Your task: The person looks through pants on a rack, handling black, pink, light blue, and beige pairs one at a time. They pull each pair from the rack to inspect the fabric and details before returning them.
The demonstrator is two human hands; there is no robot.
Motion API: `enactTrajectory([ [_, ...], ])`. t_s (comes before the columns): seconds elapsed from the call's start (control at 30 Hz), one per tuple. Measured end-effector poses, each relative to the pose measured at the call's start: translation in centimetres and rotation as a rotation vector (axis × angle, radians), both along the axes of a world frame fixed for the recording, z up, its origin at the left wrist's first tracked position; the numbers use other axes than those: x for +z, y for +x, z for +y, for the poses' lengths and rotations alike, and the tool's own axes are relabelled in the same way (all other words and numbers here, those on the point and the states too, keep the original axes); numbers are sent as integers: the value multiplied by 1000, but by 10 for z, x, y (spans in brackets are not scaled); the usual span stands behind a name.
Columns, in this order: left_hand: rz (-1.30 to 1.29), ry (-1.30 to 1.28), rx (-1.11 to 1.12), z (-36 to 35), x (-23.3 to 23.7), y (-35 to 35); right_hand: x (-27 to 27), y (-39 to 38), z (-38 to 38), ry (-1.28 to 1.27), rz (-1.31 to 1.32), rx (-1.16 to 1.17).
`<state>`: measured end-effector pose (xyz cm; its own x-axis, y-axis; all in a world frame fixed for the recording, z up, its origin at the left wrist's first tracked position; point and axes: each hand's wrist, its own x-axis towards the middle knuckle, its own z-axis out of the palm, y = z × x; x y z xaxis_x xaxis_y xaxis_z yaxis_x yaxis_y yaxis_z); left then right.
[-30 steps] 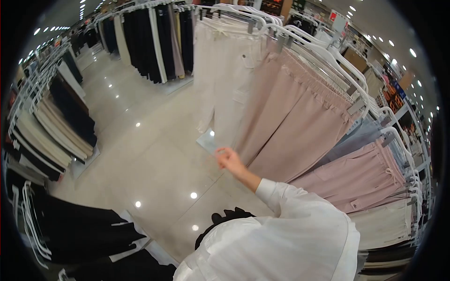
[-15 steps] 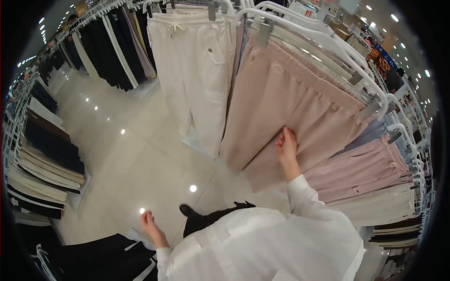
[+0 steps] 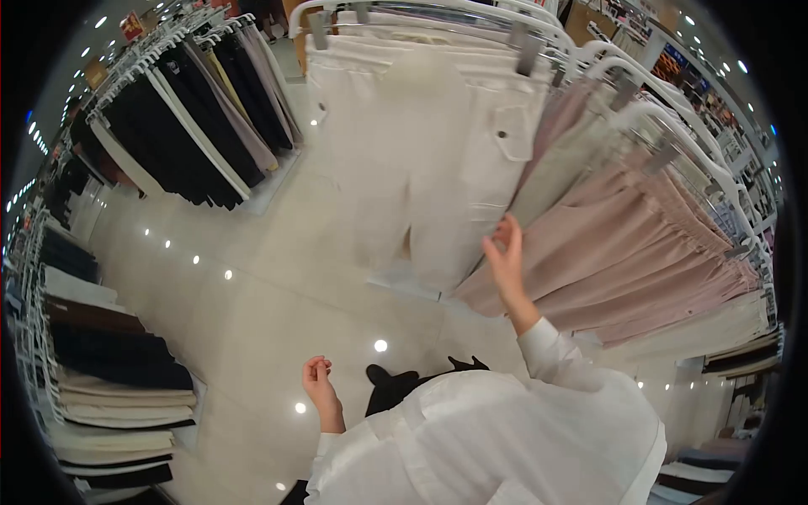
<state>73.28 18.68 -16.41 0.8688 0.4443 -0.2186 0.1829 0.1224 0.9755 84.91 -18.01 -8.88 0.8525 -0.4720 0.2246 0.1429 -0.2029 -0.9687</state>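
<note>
My right hand (image 3: 507,257) reaches up to the lower side edge of the white cargo trousers (image 3: 366,147), thumb and fingers apart. The trousers hang from a white clip hanger and have a flap pocket with a dark button. Just right of that hand, pink elastic-waist trousers (image 3: 606,227) hang at a slant, with pale green trousers (image 3: 560,164) between the two pairs. My left hand (image 3: 320,385) hovers low over the floor, fingers curled in and nothing visible in them.
A rack of black, white and beige trousers (image 3: 160,139) stands at the back left. More folded-over trousers (image 3: 122,353) hang on a rack along the left. White hangers (image 3: 673,126) crowd the right-hand rack. Shiny tile floor (image 3: 278,286) runs between the racks.
The view has turned, so the white trousers are nearer and more central. My right hand has gone from the front of the pink trousers to the white pair's edge, its fingers spreading.
</note>
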Motion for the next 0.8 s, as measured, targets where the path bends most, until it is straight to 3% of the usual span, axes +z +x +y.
enactTrajectory([
  [0.1, -40, 41, -42, 56, 16, 52, 18, 42, 18, 124, 32, -220],
  [0.2, -41, 86, -187, 73, 34, 114, 18, 64, 20, 86, 38, -339],
  [0.3, -143, 61, -355, 54, 49, 184, 19, 77, 21, 123, 36, -368],
  [0.43, -351, 315, -613, 8, 83, 269, 18, 96, 29, 91, 42, -501],
  [0.47, -361, 302, -622, -5, 83, 292, 13, 103, 29, 43, 86, -562],
  [0.53, -593, 510, -609, -31, 79, 331, 1, 115, 19, -25, 122, -620],
  [0.63, -694, 459, -655, -60, 86, 375, -21, 145, 3, 107, 145, -484],
  [0.67, -684, 470, -668, -61, 82, 385, -31, 152, 8, 50, 78, -532],
  [0.73, -295, 231, -993, -68, 71, 404, -50, 164, 6, -20, 10, -570],
  [0.8, -407, 238, -1037, -68, 61, 422, -67, 186, -3, -179, 58, -735],
])
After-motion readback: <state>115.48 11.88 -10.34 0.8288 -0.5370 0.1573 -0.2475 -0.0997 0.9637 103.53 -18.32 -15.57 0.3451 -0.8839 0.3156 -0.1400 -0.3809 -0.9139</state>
